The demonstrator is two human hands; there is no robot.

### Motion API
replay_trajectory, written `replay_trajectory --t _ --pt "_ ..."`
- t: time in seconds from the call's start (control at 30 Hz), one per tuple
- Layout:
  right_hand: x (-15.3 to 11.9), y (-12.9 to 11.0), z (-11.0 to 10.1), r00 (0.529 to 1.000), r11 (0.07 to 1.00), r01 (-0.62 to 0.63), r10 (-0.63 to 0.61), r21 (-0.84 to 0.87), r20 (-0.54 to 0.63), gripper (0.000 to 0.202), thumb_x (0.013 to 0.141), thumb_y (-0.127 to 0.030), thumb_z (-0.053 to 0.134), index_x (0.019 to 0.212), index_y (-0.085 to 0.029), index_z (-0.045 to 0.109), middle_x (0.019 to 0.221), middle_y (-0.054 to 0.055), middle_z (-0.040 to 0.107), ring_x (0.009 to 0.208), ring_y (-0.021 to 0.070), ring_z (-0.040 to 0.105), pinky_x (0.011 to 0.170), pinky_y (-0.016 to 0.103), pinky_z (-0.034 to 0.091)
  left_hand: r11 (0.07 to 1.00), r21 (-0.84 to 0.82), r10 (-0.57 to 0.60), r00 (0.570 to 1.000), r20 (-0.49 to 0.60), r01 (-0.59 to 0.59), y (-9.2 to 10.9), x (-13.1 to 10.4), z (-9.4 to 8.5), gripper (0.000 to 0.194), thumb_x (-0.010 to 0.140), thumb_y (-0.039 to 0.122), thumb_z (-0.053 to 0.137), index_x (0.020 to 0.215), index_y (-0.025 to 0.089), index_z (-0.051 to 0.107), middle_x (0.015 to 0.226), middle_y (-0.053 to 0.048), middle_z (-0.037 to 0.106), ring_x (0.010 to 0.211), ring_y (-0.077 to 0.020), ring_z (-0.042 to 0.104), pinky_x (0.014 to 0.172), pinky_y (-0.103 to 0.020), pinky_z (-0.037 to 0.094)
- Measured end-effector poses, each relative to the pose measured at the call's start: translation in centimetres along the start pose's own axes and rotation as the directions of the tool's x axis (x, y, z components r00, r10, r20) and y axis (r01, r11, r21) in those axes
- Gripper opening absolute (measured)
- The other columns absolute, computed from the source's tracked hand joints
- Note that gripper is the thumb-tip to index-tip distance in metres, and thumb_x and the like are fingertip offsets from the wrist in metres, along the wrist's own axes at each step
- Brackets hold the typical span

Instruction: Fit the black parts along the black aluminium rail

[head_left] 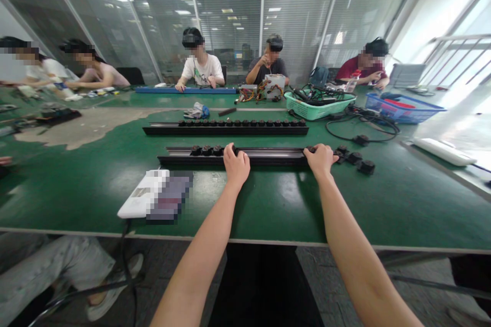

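A long black rail (268, 156) lies crosswise on the green table, with several round black pieces (207, 150) in its left part. My left hand (237, 166) is closed on a black piece at the middle of this rail, just right of that row. At the rail's right end, my right hand (321, 160) has its fingers closed on another black piece, partly hidden by the fingers. Several loose black pieces (355, 158) sit on the table to the right of my right hand. Farther back, a second black rail (226, 131) holds a long row of similar pieces.
A white device (141, 194) and a dark pixelated item (169, 199) lie front left. Behind are a green basket (321, 108) of cables, a blue basket (410, 114), a crumpled cloth (197, 111) and a black cable (383, 138). Several people sit across and to the left.
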State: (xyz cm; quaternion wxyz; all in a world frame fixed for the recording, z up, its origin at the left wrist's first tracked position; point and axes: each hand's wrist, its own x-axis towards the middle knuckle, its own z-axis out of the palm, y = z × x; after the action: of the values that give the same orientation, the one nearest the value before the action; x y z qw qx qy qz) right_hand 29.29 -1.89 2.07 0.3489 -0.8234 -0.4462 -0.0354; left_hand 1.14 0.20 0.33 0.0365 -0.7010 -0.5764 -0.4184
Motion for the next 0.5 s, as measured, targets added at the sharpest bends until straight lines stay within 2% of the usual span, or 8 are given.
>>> replay_trajectory --t 0.23,0.5 --pt "0.14 0.15 0.12 1.000 1.000 -0.012 0.012 -0.013 0.010 0.037 0.081 -0.040 0.056 0.103 -0.013 0.070 0.112 0.021 0.063 0.109 0.0372 0.052 0.098 0.054 0.032 1.000 -0.007 -0.016 1.000 0.021 0.016 0.18 0.05 -0.27 0.025 0.096 0.024 0.048 0.084 0.015 0.068 0.148 -0.021 0.044 0.146 -0.0371 0.037 0.123 -0.056 0.031" --pt "0.28 0.28 0.10 1.000 1.000 -0.016 0.016 -0.016 0.021 0.038 0.082 -0.040 0.056 0.105 -0.012 0.069 0.115 0.022 0.064 0.112 0.0378 0.053 0.100 0.054 0.032 1.000 -0.028 0.004 1.000 -0.013 -0.004 -0.02 -0.01 -0.07 0.025 0.096 0.024 0.048 0.082 0.017 0.067 0.147 -0.017 0.046 0.144 -0.0366 0.038 0.121 -0.059 0.033"
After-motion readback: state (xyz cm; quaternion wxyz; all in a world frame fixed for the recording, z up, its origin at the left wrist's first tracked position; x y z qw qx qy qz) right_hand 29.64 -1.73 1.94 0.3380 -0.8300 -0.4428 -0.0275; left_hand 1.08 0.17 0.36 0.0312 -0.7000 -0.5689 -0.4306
